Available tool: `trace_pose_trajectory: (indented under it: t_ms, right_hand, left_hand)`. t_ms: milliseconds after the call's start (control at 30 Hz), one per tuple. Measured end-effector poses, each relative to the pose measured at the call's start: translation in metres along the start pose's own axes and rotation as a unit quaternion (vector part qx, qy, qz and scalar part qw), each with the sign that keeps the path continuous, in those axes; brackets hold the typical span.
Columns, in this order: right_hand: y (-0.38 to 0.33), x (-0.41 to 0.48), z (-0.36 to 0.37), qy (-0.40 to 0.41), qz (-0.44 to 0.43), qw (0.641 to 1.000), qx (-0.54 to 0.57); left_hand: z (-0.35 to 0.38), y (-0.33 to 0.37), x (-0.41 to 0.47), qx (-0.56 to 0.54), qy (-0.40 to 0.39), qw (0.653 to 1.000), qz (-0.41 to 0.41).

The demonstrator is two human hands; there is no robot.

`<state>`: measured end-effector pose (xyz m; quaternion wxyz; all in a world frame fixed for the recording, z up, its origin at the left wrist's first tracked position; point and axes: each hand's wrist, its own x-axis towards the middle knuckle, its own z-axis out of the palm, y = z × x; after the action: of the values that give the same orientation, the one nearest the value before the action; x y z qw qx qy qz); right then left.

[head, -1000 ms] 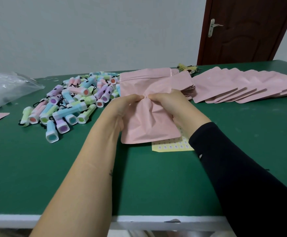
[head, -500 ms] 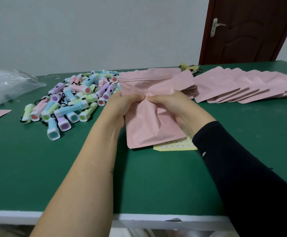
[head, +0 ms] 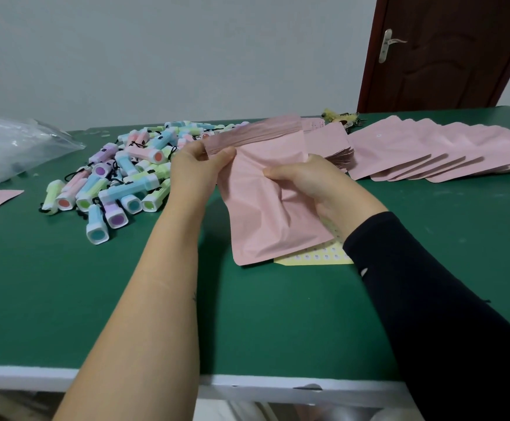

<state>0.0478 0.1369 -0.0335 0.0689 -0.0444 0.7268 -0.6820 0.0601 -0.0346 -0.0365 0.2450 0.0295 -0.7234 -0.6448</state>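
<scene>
The pink zip pouch (head: 267,217) is pinched between left hand (head: 197,165) and right hand (head: 308,180), seemingly to be pulled open

Even soft indoor light, faint shadows, wide-angle edge bending, mild blur.

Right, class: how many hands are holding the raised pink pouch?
2. The left hand pinches the pink pouch at its top-left corner; the right hand grips its right side, lower down. None hidden.

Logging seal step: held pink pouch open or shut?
Looks shut: pouch top lies flat, no gap; left hand pinches its corner, right hand grips its side.
</scene>
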Motion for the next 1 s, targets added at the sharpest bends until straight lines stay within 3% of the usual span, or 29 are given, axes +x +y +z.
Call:
trace_pose_trajectory:
  t_ms: [100, 233, 567, 767, 1000]
  right_hand:
    - [0.0, 0.0, -0.006, 0.012, -0.004, 1.0, -0.023]
    - [0.0, 0.001, -0.01, 0.015, 0.001, 1.0, -0.025]
    - [0.002, 0.006, -0.013, 0.005, 0.013, 0.999, -0.032]
    - [0.003, 0.005, -0.017, -0.013, 0.024, 0.998, -0.049]
    - [0.004, 0.001, -0.012, -0.041, 0.029, 0.997, -0.055]
  left_hand:
    - [-0.004, -0.002, 0.004, 0.116, -0.012, 0.992, 0.047]
    - [-0.007, 0.0, 0.007, 0.186, -0.023, 0.98, 0.066]
    - [-0.002, -0.001, 0.006, 0.183, -0.022, 0.98, 0.075]
    - [-0.003, 0.0, 0.002, 0.153, -0.064, 0.985, 0.051]
    - [0.001, 0.003, 0.0, 0.207, -0.075, 0.974, 0.053]
